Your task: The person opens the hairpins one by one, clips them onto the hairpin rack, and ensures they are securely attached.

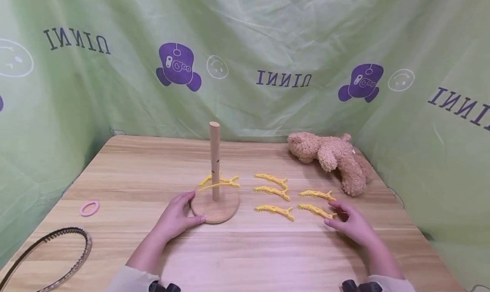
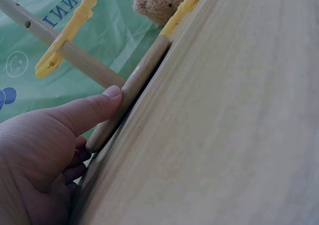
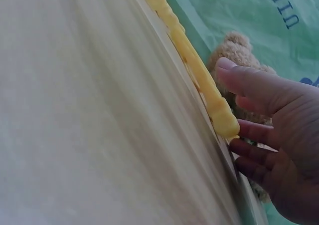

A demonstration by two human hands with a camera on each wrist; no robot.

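Observation:
My left hand holds the rim of a wooden stand's round base, thumb at the near edge and fingers round the side. From the base rises an upright post, with a yellow alligator hair clip set on it partway up in the left wrist view. On the right, my right hand is at the tail end of another yellow hair clip lying on the table. Its thumb and fingers are spread apart around that end; in the right wrist view the thumb stands off the clip.
Several more yellow clips lie in two columns right of the stand. A brown plush bear lies at the back right. At the left are a pink ring and a dark headband. Green cloth surrounds the wooden table.

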